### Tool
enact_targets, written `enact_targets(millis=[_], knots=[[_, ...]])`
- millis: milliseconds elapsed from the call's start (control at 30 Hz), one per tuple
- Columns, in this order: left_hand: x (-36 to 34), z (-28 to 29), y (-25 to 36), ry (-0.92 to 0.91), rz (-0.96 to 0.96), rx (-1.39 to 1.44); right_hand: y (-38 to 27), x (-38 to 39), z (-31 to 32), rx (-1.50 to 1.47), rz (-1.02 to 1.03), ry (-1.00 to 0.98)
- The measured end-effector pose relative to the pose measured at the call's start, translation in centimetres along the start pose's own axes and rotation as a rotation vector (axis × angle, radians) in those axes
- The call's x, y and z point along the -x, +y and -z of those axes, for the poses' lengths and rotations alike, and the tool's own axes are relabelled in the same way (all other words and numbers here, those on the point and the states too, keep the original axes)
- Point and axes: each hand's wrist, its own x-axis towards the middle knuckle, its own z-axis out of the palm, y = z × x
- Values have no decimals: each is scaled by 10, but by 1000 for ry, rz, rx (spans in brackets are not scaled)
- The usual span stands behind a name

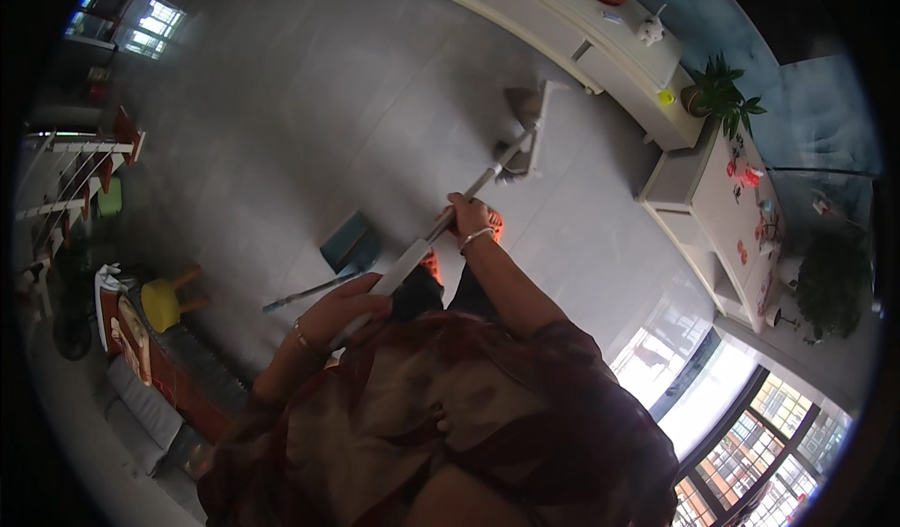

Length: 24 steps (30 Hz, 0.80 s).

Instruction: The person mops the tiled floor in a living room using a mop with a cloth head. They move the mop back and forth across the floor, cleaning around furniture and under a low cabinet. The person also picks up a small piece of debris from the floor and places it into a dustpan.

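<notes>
A long-handled mop (405, 266) slants up and to the right across the floor, away from my body. Its pole is pale grey, and at its far end is a whitish flat head (538, 138) with dark patches beside it, close to the low cabinet. My left hand (354, 308) is closed round the near end of the pole, by my waist. Farther along, my right hand (468, 219) is wrapped round a thinner, darker stretch of it. Left of the pole a teal dustpan (351, 244) rests on the floor, its long handle (305, 295) pointing to the left.
Along the upper right runs a long white cabinet (525, 16), with potted plants (720, 94) and a second white cabinet (712, 213). At left are a yellow stool (161, 304), a dark red bench (192, 405) and a rack (80, 166). Orange footwear (431, 266) shows below my hands.
</notes>
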Motion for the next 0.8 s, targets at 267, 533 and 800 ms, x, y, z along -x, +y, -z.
enact_targets(millis=[267,533,800], knots=[[-148,-22,46,-181,93,148,-36,-115,153,469,134,63],[-176,-21,70,-59,174,155,-63,-137,123,1517,538,154],[-104,59,105,-96,182,55,-76,-144,34,1820,895,-261]])
